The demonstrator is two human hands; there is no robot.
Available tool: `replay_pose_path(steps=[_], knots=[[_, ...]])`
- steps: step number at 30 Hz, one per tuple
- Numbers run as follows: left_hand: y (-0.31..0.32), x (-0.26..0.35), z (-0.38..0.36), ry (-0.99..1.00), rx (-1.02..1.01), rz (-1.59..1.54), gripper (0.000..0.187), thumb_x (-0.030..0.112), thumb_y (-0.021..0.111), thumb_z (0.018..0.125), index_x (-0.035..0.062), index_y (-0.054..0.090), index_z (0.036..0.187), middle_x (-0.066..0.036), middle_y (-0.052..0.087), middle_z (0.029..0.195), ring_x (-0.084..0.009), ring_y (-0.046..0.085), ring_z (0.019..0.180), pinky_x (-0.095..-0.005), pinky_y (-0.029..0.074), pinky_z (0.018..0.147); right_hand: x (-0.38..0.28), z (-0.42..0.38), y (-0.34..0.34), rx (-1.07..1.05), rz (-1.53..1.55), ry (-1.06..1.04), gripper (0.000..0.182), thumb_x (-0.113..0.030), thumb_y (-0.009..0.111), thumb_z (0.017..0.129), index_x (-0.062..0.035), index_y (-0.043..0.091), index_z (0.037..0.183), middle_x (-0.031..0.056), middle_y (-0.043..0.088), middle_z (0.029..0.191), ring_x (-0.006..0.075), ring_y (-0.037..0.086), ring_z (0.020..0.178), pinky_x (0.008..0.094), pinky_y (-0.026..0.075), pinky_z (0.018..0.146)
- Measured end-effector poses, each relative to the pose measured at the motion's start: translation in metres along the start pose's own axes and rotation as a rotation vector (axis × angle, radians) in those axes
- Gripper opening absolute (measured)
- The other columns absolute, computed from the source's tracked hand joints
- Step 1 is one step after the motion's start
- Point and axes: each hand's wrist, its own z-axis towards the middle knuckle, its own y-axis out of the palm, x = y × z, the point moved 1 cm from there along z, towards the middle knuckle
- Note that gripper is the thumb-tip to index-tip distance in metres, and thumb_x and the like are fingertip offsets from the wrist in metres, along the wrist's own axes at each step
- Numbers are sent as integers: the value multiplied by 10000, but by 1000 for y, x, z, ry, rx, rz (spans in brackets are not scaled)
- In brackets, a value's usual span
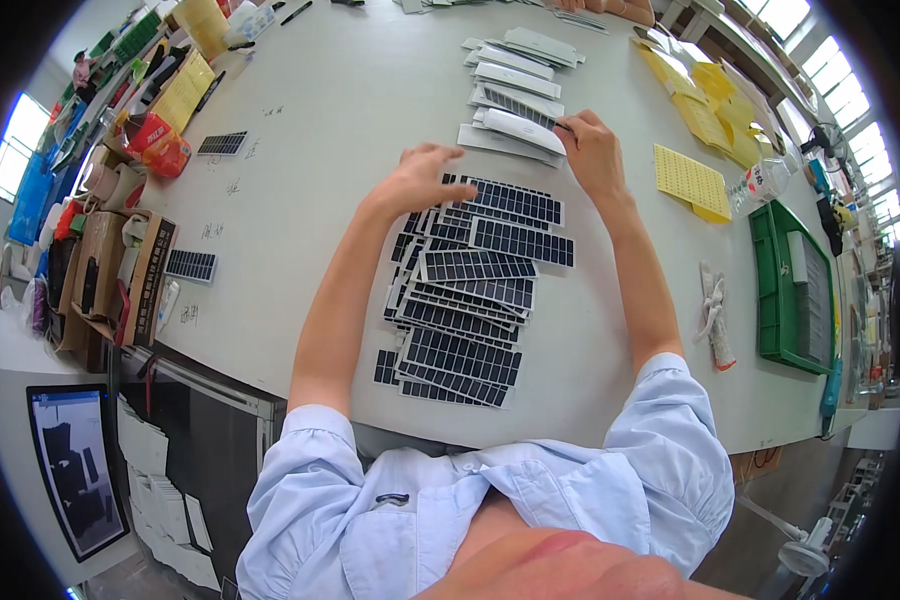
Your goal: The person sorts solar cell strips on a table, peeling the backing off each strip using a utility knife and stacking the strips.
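Observation:
Small dark solar panels with white grid lines lie in an overlapping pile (460, 310) in front of me. At the pile's far left edge is my left hand (422, 180), its fingers spread and nothing held in them. Farther out, my right hand (595, 155) pinches the right end of a solar panel (515, 104), which lies among white pieces. Close to those fingertips is a white curved piece (522, 128) in the nearest part of the white stack (515, 72). My right fingertips partly cover the pinched end.
Single panels lie at the left (222, 144) and nearer left (190, 265). A cardboard box (150, 280) and a red packet (157, 145) line the left edge. Right are a yellow sheet (690, 180), a bottle (760, 187) and a green tray (770, 290). Another person's hand (620, 8) shows at the far edge.

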Motion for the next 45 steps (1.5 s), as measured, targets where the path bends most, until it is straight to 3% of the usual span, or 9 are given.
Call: replay_pose_path(steps=[5, 11, 15, 19, 23, 29, 35, 40, 45], knots=[[11, -15, 12, 124, -24, 46, 557, 320, 780, 766, 154, 602, 1267, -84, 541, 1331, -294, 438, 1272, -403, 372, 1080, 22, -9, 13, -41, -232, -50, 134, -175, 637, 885, -92, 710, 961, 100, 634, 958, 298, 650, 854, 391, 509, 755], [1, -8, 4, 11, 20, -223, 519, 146, 800, 753, 81, 561, 1209, -106, 636, 1135, -244, 584, 1091, -364, 483, 948, 1, -4, -13, -681, 156, 228, 256, -294, 689, 857, -57, 709, 951, 98, 712, 925, 259, 656, 885, 395, 510, 764], [3, -13, 5, 3, 33, -162, 542, 160, 800, 758, 92, 562, 1240, -110, 587, 1215, -241, 582, 1094, -360, 497, 936, -12, -1, -12, -670, 256, 287, 219, -234, 721, 836, -43, 705, 943, 70, 682, 770, 197, 612, 668, 338, 505, 664], [-2, -17, 5, 40, -18, -93, 517, 157, 798, 760, 97, 592, 1231, -105, 545, 1211, -209, 588, 1029, -318, 555, 815, 1, 6, -13, -6, 22, 55, 157, -195, 711, 833, -53, 713, 899, 88, 667, 792, 233, 639, 702, 356, 507, 675], [-6, -8, 2, -7, -13, -123, 465, 150, 797, 756, 77, 614, 1177, -78, 551, 1151, -184, 583, 960, -286, 565, 724, 15, -2, 3, -14, -170, 0, 187, -222, 729, 828, -77, 736, 946, 116, 686, 862, 264, 633, 751, 350, 505, 711], [-4, -11, 4, 56, 8, -75, 444, 171, 805, 742, 85, 617, 1134, -65, 574, 1115, -218, 574, 967, -344, 519, 862, -24, -7, -2, -532, 199, 85, 176, -201, 722, 836, -43, 712, 914, 98, 685, 840, 173, 626, 766, 316, 499, 720], [-7, -14, 5, -6, 32, -127, 508, 218, 819, 738, 91, 605, 1182, -85, 611, 1117, -234, 577, 1044, -366, 490, 900, -36, -3, -12, -514, 245, 123, 131, -109, 708, 833, -1, 690, 906, 88, 657, 735, 163, 576, 677, 300, 478, 669], [-3, -7, 15, 38, 159, -738, 348, 231, 722, 883, 52, 593, 1152, -50, 654, 964, -150, 620, 913, -302, 516, 839, -64, -2, -24, -285, 298, 45, 148, -146, 702, 869, -2, 691, 904, 40, 631, 736, 111, 520, 649, 281, 438, 612], [-7, 2, 18, 101, 138, -1524, 229, 280, 625, 955, 71, 556, 1019, -10, 638, 830, -85, 607, 680, -215, 538, 631, -90, -12, -42, -483, 723, 65, 165, -152, 621, 936, -3, 693, 932, 54, 566, 663, 86, 491, 631, 254, 419, 584]])
